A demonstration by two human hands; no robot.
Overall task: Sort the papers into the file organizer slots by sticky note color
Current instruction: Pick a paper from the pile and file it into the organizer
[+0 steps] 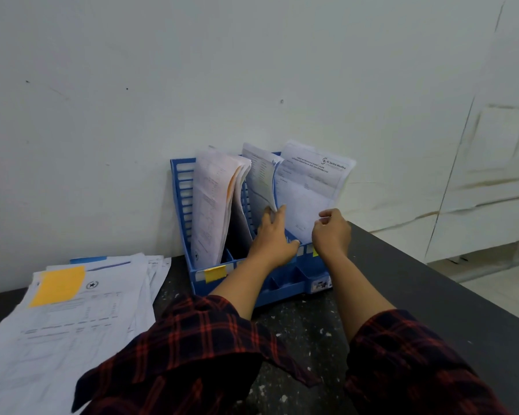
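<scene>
Head view has both hands up at the blue file organizer (182,205), which sits at the back edge of the dark table (432,295), right against the white wall (252,70). The right hand (331,232) is curled round the lower right edge of a printed sheet (309,190) and holds it upright in the organizer's rightmost slot. The left hand (274,235) is just beside it, fingers fairly straight and pushing the papers of the middle slot (259,181) over to the left, thumb tip at the bottom of the held sheet. Whether those fingers actually grip anything is hard to tell.

The left slot holds a thick leaning bundle of papers (213,205). On the organizer's front lip there's a yellow sticky note (215,273) under that left slot, plus a sliver of another yellow note (315,251) peeking out by the right wrist.

Over at the table's left edge lies a loose fanned-out stack of papers (72,324), and the top one has a big orange-yellow sticky note (59,286) near its upper left corner. Both arms wear dark plaid sleeves (192,348) with red lines, pushed up off the forearms.
</scene>
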